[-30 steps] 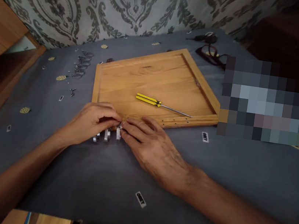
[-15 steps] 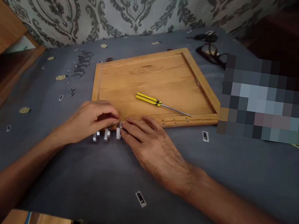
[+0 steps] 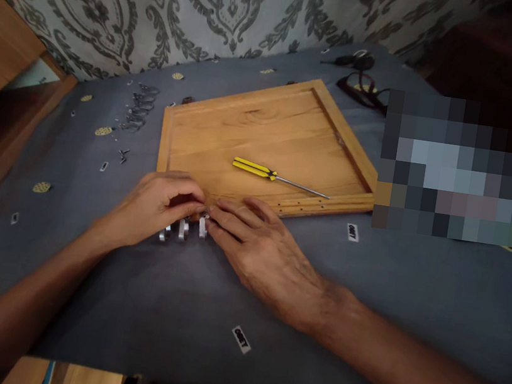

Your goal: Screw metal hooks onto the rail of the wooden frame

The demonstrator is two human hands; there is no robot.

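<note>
Your two hands met at the near edge of a wooden board (image 3: 264, 133) lying flat on a grey cloth (image 3: 173, 307). Your left hand (image 3: 152, 206) was curled, its fingertips pinched together over a small metal piece (image 3: 205, 215) at the board's front rail. Your right hand (image 3: 257, 249) lay flatter, at about 4 o'clock from that piece, its fingers stretched forward with the tips touching the same spot; whether they gripped the piece or only steadied it could not be told.

Three silver hooks (image 3: 181, 230) hung from the rail just below your left fingertips, side by side, resting on the cloth.

A yellow-handled screwdriver (image 3: 277, 178) lay untouched on the board, at about 1 o'clock from your hands, its shaft pointing right. Loose metal hardware (image 3: 138, 110) was scattered at 11 o'clock on the cloth. A pair of glasses (image 3: 363, 89) sat beyond the board's far right corner.

Compared with one second before, almost nothing had changed: both hands held the same pose at the rail, and the screwdriver and hooks had not moved.
</note>
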